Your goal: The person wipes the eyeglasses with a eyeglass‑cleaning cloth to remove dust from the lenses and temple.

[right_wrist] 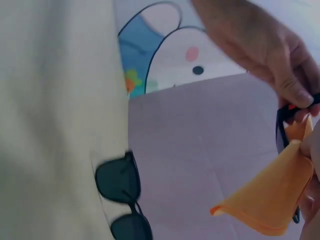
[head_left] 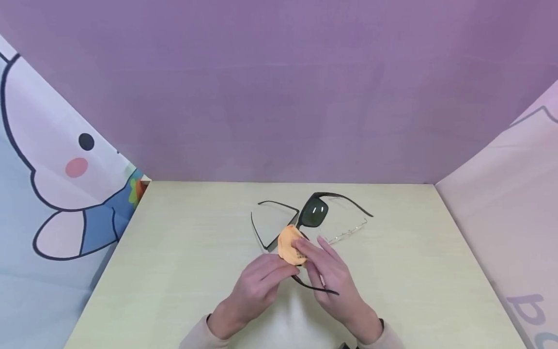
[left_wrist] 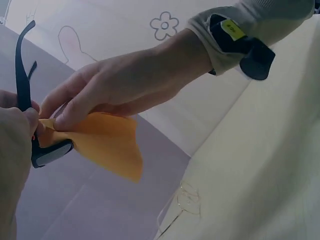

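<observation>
A pair of black sunglasses (head_left: 315,212) is held up above the table, one dark lens in sight and the temples pointing right. An orange cloth (head_left: 287,245) covers the other lens. My left hand (head_left: 259,281) pinches the frame near the lower hinge, seen best in the right wrist view, where its thumb lies on the black frame. With fingers and thumb my right hand (head_left: 331,276) grips the cloth against the lens; in the left wrist view a loose flap of the cloth (left_wrist: 112,145) hangs below those fingers.
A second pair of dark sunglasses (right_wrist: 117,180) lies on the pale table (head_left: 174,271), partly behind the cloth in the head view. Thin-rimmed metal glasses (left_wrist: 189,200) lie to the right. Purple and printed fabric walls (head_left: 279,97) enclose the table's back and sides.
</observation>
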### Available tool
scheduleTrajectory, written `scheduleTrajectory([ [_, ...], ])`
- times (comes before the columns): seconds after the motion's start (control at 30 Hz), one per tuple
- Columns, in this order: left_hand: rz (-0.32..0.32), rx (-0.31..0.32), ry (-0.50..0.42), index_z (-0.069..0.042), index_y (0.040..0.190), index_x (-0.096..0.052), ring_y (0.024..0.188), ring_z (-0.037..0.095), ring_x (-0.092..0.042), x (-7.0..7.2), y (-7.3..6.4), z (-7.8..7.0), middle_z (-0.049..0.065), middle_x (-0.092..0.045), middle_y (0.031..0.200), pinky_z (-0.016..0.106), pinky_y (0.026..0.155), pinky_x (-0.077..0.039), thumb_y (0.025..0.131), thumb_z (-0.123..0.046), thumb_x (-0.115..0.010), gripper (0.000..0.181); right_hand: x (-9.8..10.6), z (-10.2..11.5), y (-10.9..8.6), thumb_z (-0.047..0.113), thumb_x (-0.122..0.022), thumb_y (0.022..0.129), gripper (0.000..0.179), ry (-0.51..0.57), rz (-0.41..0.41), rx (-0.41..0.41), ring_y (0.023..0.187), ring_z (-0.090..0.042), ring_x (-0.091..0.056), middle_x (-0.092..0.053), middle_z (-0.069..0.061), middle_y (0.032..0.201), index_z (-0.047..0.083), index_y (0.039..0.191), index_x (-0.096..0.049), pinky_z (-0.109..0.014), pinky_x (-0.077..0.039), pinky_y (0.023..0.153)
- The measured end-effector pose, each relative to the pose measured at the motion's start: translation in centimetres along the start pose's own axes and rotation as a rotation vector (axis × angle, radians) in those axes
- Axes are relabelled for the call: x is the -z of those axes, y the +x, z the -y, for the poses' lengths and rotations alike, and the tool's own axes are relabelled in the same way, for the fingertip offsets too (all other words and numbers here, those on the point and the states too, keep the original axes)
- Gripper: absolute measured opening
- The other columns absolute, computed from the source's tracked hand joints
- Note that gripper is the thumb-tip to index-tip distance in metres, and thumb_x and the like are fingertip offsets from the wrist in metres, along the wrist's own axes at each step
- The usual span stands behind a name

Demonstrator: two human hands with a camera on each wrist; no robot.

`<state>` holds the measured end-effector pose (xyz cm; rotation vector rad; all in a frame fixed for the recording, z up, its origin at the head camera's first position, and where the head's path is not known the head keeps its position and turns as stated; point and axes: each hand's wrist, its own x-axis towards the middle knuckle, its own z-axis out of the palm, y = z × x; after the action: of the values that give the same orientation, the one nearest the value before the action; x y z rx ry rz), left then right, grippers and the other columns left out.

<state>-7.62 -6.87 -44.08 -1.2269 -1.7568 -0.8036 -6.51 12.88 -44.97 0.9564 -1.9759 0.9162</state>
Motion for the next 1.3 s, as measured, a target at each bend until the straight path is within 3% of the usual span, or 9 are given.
scheduleTrajectory([
  [0.1,-0.003,0.013,0.006,-0.003,0.097,-0.077,0.087,0.018,-0.071,0.0,-0.1,0.0,0.004,-0.076,0.093,0.025,0.085,-0.059,0.105,0.003,-0.045,0.033,-0.2,0.2,-0.3,0.014,-0.047,0.11,0.034,0.099,0.008,-0.011,0.109,-0.03,-0.072,-0.073,-0.019,0.12,-0.01,0.126,-0.065,-0.038,-0.04,0.119],
  [0.17,-0.002,0.021,-0.001,-0.003,0.098,-0.077,0.088,0.018,-0.071,0.0,-0.2,0.1,0.005,-0.076,0.094,0.025,0.086,-0.059,0.105,0.003,-0.045,0.033,-0.2,0.2,-0.4,0.014,-0.047,0.11,0.035,0.108,0.012,-0.001,0.107,-0.031,-0.073,-0.074,-0.019,0.118,-0.011,0.125,-0.065,-0.038,-0.04,0.119],
  [0.33,-0.008,0.037,-0.03,-0.003,0.098,-0.077,0.088,0.019,-0.071,-0.2,-0.3,0.1,0.005,-0.076,0.094,0.025,0.086,-0.059,0.106,0.001,-0.046,0.032,-0.1,-0.3,0.0,0.013,-0.047,0.109,0.033,-0.034,-0.006,0.001,0.109,-0.032,-0.073,-0.074,-0.018,0.12,-0.008,0.126,-0.067,-0.039,-0.038,0.121],
  [0.4,-0.015,0.049,-0.038,-0.003,0.098,-0.076,0.088,0.019,-0.071,-0.2,-0.3,0.1,0.005,-0.076,0.094,0.025,0.086,-0.059,0.107,0.0,-0.048,0.03,-0.3,-0.3,0.0,0.012,-0.048,0.109,0.032,-0.041,-0.023,-0.014,0.11,-0.031,-0.072,-0.074,-0.018,0.12,-0.007,0.126,-0.068,-0.039,-0.037,0.121],
  [0.6,-0.022,0.081,-0.039,-0.004,0.099,-0.076,0.087,0.018,-0.071,-0.2,-0.4,0.0,0.005,-0.076,0.094,0.026,0.084,-0.06,0.107,-0.001,-0.048,0.03,-0.6,0.7,-0.5,0.015,-0.048,0.11,0.033,0.128,-0.012,-0.06,0.109,-0.029,-0.072,-0.074,-0.019,0.118,-0.008,0.125,-0.067,-0.034,-0.04,0.119],
  [0.87,-0.033,0.051,-0.049,-0.003,0.097,-0.076,0.088,0.019,-0.072,-0.2,-0.2,0.0,0.006,-0.076,0.094,0.025,0.085,-0.06,0.106,0.001,-0.049,0.029,-0.4,-0.2,-0.2,0.013,-0.048,0.109,0.032,0.041,-0.06,-0.051,0.115,-0.028,-0.071,-0.074,-0.018,0.118,-0.008,0.124,-0.068,-0.04,-0.039,0.12],
  [1.1,-0.045,0.037,-0.034,-0.002,0.097,-0.077,0.086,0.018,-0.071,-0.2,0.0,-0.1,0.006,-0.076,0.092,0.025,0.083,-0.06,0.106,0.002,-0.047,0.031,-0.7,0.1,-0.7,0.011,-0.051,0.108,0.031,0.14,-0.067,0.034,0.115,-0.029,-0.071,-0.073,-0.023,0.117,-0.013,0.118,-0.068,-0.038,-0.041,0.118],
  [1.3,-0.044,0.013,-0.049,-0.002,0.096,-0.077,0.086,0.017,-0.071,-0.3,0.1,-0.3,0.005,-0.076,0.091,0.024,0.084,-0.059,0.106,0.002,-0.048,0.031,-0.3,-0.4,-0.4,0.008,-0.05,0.107,0.029,0.021,-0.11,0.025,0.109,-0.031,-0.073,-0.075,-0.02,0.114,-0.011,0.118,-0.07,-0.04,-0.04,0.119],
])
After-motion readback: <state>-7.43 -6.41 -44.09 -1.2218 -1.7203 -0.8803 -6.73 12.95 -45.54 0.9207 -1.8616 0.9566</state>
